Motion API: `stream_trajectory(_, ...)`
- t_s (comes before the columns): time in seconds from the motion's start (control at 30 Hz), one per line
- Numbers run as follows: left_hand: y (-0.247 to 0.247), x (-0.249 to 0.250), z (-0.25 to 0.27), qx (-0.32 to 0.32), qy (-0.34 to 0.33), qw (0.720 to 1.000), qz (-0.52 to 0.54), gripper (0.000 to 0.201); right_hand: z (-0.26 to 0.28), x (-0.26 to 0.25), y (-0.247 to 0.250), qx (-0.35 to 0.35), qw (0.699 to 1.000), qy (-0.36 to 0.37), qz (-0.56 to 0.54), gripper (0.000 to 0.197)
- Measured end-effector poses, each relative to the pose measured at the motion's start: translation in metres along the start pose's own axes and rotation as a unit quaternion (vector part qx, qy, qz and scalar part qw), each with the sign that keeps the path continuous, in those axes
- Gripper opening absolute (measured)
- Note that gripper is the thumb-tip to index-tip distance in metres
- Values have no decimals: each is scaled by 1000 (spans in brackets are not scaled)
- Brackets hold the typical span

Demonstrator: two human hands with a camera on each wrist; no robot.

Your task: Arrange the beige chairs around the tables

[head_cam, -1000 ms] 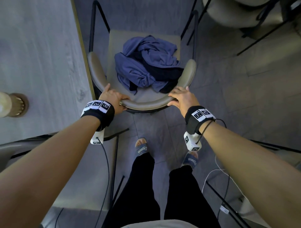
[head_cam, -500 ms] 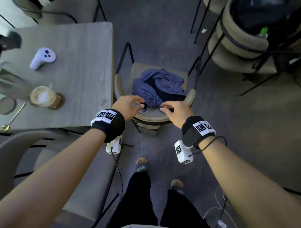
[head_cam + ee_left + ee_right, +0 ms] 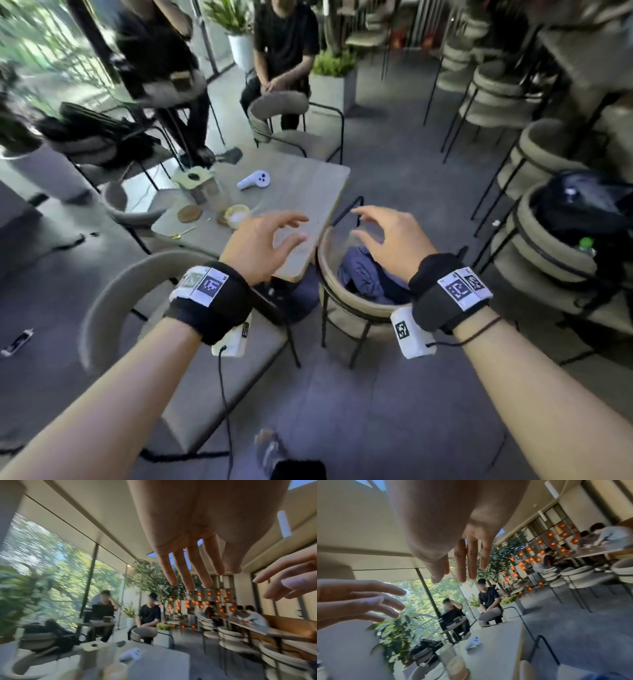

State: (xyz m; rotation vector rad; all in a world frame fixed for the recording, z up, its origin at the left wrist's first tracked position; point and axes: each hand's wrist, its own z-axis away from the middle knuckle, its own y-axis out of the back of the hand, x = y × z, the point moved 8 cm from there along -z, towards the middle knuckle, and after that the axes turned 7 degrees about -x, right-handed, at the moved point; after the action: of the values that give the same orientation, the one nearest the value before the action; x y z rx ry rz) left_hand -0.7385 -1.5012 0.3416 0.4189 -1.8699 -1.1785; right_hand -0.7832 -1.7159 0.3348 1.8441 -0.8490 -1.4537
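A beige chair (image 3: 329,286) with a black metal frame stands at the right end of the grey table (image 3: 305,192), a crumpled blue cloth (image 3: 363,274) on its seat. My left hand (image 3: 274,236) hovers over the table's near corner, fingers spread and holding nothing. My right hand (image 3: 380,233) hovers above the chair's seat, also spread and empty. Neither touches the chair. The left wrist view shows the left hand (image 3: 188,568) with straight fingers in the air, and the right wrist view shows the right hand (image 3: 465,563) the same way. A second beige chair (image 3: 113,294) stands at the table's near side.
The table holds a white controller (image 3: 253,180), a coffee cup (image 3: 238,216), a coaster (image 3: 189,214) and a lidded jar (image 3: 198,186). Another beige chair (image 3: 277,102) faces the far side. Stacked beige chairs (image 3: 548,157) with a black bag (image 3: 589,209) crowd the right. Two people sit behind.
Both hands have let go of the chair's backrest and lifted up and forward, fingers spreading. The head view has risen from the chair to take in the table and room.
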Motion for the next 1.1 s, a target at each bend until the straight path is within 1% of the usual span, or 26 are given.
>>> stream_trajectory(0.13,77,-23,58,55,36,998,-5,30,-11,-81,-15,-37,998,59,2,42)
stream_trajectory(0.23,130,-43,105,103,57,993,-17,32,-16,-142,-33,-72,993,95,22,43)
stream_trajectory(0.37,196,-78,172,162,88,983,-23,25,-29,-225,-68,-81,986,145,17,40)
stream_trajectory(0.47,242,-110,231,196,110,974,-33,25,-42,-290,-106,-86,981,173,11,40)
stream_trajectory(0.6,304,-169,311,221,140,964,-54,24,-57,-397,-170,-110,968,226,-5,42)
stream_trajectory(0.77,370,-229,390,253,166,951,-65,22,-72,-513,-246,-126,947,289,-52,40)
stream_trajectory(0.83,390,-248,409,266,170,946,-66,21,-76,-545,-268,-130,942,302,-66,41)
stream_trajectory(0.93,412,-274,427,282,170,942,-65,20,-86,-579,-294,-133,938,308,-84,41)
stream_trajectory(1.1,443,-328,435,299,175,936,-63,22,-121,-625,-327,-108,931,338,-88,39)
